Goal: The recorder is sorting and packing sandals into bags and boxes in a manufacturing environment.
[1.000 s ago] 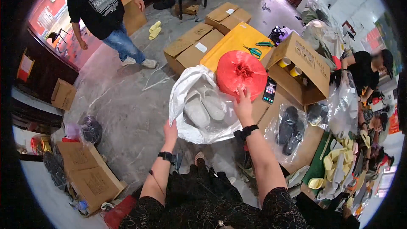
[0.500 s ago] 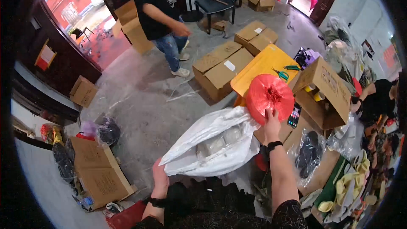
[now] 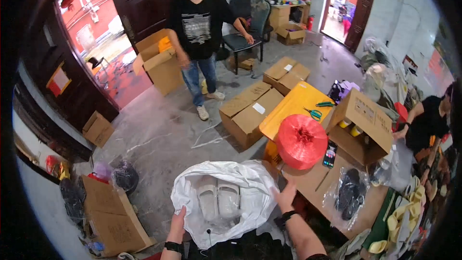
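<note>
A white plastic bag (image 3: 250,183) lies open in front of me with a pair of pale slippers (image 3: 219,201) inside. My left hand (image 3: 177,220) grips the bag's left edge. My right hand (image 3: 286,195) holds its right edge, fingers spread on the plastic. A big red spool of plastic twine (image 3: 301,140) stands just beyond my right hand on a brown cardboard surface (image 3: 313,183).
A phone (image 3: 329,154) and a clear bag of dark slippers (image 3: 349,194) lie right of the spool. An open carton (image 3: 364,125), a yellow box (image 3: 293,108) with scissors (image 3: 314,112) and brown cartons (image 3: 250,110) stand beyond. One person (image 3: 197,33) stands ahead; another (image 3: 423,125) crouches at right.
My right hand has come off the red spool and down to the bag's right edge. The view has tilted up, and the standing person has walked closer.
</note>
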